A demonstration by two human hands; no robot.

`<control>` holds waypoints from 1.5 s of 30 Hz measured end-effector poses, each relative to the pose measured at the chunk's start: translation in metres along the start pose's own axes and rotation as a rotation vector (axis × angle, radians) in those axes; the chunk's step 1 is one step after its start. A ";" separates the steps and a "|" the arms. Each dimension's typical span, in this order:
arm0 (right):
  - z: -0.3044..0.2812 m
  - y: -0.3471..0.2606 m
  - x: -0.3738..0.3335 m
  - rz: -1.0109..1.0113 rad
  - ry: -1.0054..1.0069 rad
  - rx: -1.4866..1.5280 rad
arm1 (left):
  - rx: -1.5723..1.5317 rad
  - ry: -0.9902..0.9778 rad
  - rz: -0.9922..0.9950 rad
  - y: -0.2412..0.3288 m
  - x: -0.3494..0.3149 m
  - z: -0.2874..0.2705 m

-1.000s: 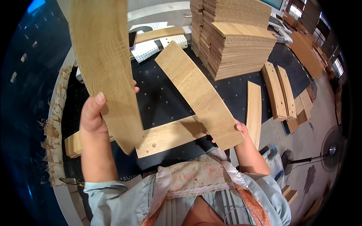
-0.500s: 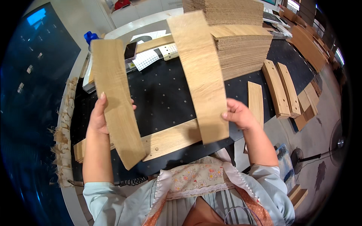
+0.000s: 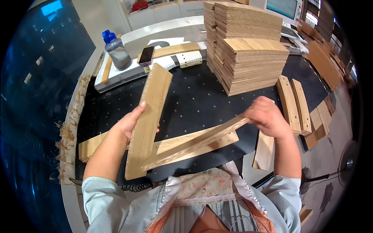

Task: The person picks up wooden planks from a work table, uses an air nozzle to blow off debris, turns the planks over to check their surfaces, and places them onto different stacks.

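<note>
My left hand (image 3: 134, 120) grips a flat wooden board (image 3: 149, 116) by its long sides, holding it tilted above the black table. In my right hand (image 3: 264, 116) is the end of a second wooden board (image 3: 198, 141), turned so its narrow edge shows. The far end of that board reaches across to the lower part of the left one; whether they touch I cannot tell. Beneath both, another wooden piece (image 3: 225, 143) lies along the table's near side. A further board (image 3: 264, 152) sits under my right forearm, at the table edge.
Tall stacks of boards (image 3: 254, 68) stand at the back right of the black table (image 3: 186, 93). Drilled wooden pieces (image 3: 289, 105) lie on the right. A water bottle (image 3: 117, 52) and a phone (image 3: 146, 55) rest at the back left. A monitor (image 3: 283, 9) is beyond.
The right board has swung from upright and face-on to lying slanted and edge-on, its far end now near the left board. The left board has tipped its top rightward. The view has shifted.
</note>
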State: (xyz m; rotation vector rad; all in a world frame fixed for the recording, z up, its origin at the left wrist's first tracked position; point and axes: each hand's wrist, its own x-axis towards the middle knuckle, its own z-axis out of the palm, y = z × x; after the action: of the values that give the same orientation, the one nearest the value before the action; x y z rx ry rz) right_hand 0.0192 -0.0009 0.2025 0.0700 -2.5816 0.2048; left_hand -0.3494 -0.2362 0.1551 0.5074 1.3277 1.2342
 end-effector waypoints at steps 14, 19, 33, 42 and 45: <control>0.106 -0.041 0.040 -0.317 0.023 -0.078 | 0.398 -0.553 -0.412 -0.041 0.004 0.065; 0.109 -0.047 0.037 -0.313 0.029 -0.014 | 0.315 -0.578 -0.431 -0.068 0.004 0.047; 0.108 -0.042 0.039 -0.160 0.389 0.164 | 0.913 -0.249 0.072 -0.054 -0.055 0.038; 0.126 -0.025 0.007 0.165 0.403 0.169 | 1.839 0.370 0.162 0.018 -0.090 -0.039; 0.124 -0.022 -0.009 0.266 0.379 0.154 | 1.830 0.369 0.019 0.001 -0.098 -0.084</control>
State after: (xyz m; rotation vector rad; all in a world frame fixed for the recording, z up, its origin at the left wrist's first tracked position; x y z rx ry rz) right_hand -0.0356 -0.0428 0.0965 -0.2356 -2.1871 0.4677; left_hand -0.4046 -0.3506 0.1781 1.5337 2.5317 -0.2813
